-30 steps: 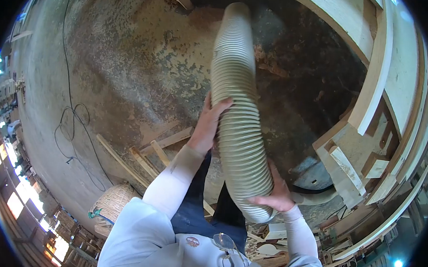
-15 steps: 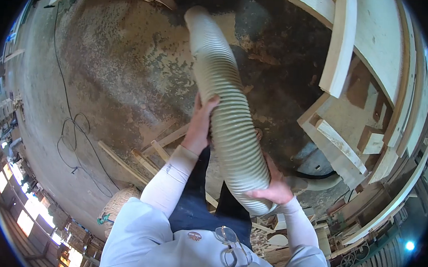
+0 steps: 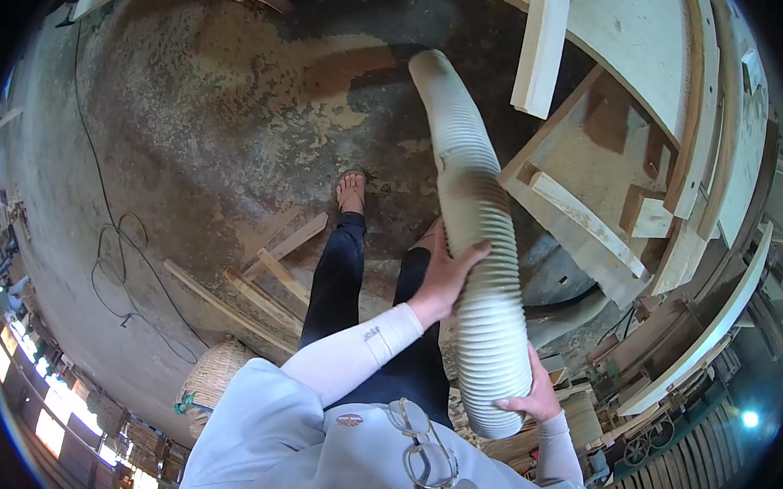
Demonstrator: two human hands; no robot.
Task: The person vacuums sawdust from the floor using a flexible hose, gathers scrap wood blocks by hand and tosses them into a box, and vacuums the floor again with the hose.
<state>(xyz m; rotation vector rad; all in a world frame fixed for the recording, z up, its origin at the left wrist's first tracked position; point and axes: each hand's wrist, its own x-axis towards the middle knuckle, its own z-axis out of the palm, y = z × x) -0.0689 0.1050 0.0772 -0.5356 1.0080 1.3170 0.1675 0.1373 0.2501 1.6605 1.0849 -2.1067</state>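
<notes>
A thick, ribbed, whitish flexible duct hose (image 3: 493, 325) runs up and away from my body, held in both hands. My left hand (image 3: 447, 278) wraps its left side near the middle, thumb over the ribs. Lower down, my right hand (image 3: 534, 389) grips the right side close to the near end, thumb across the front. The far end of the hose is smooth and dusty and hangs over the floor. A brownish band crosses the hose above my left hand. The fingers behind the hose are hidden.
Wooden strips (image 3: 273, 305) lie on the floor by my legs. A wicker basket (image 3: 216, 373) stands at my left, with a black cable (image 3: 126, 248) beyond it. On the right is a wooden structure (image 3: 578, 228) with jutting boards; another hose (image 3: 573, 320) lies beneath it.
The hose and both hands have swung to the right, and its far end has come nearer. My left foot now shows. The view has shifted too.
</notes>
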